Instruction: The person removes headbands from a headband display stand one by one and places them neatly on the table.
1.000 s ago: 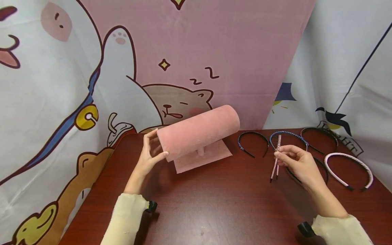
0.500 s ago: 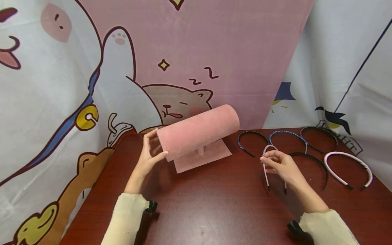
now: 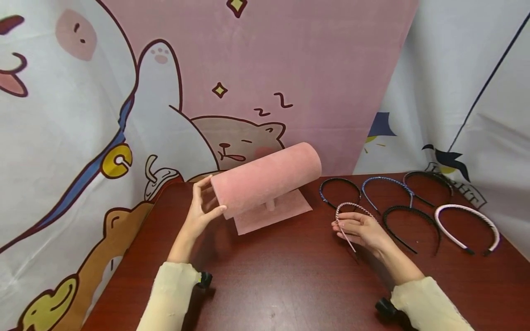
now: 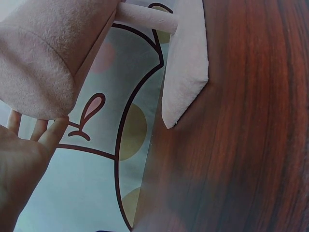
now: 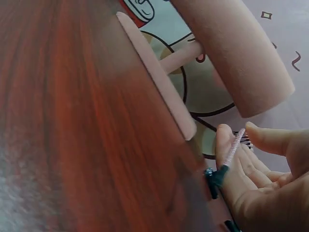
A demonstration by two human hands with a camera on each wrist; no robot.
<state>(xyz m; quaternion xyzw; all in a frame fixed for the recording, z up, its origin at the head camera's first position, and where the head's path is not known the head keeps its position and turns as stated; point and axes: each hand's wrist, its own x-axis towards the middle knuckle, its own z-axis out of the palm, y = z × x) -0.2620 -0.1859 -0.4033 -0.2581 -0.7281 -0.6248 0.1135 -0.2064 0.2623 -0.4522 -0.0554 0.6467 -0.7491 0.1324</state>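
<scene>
A pink plush headband stand (image 3: 267, 179), a thick horizontal roll on a short post and flat base, stands tilted across the back of the table. At its near-left end my left hand (image 3: 198, 220) holds the rim, thumb low and fingers higher. The left wrist view shows that hand's fingertips (image 4: 57, 131) against the roll's end. My right hand (image 3: 364, 232) pinches a thin pink wrapped headband (image 3: 347, 205) above the table, right of the stand. The right wrist view catches one arm of this headband (image 5: 235, 149) between thumb and fingers; the hand partly hides the rest.
Several headbands lie to the right: a black one with blue (image 3: 339, 180), a blue one (image 3: 387, 179), a dark one at the back (image 3: 428, 174), a black one (image 3: 410, 209) and a pale pink one (image 3: 468, 208). Printed cloth (image 3: 331, 69) hangs behind the dark-red table (image 3: 265, 285).
My right hand has moved left with the pink headband, away from the other headbands and nearer the stand. The headband has turned, so its arch shows. My left hand stays on the stand.
</scene>
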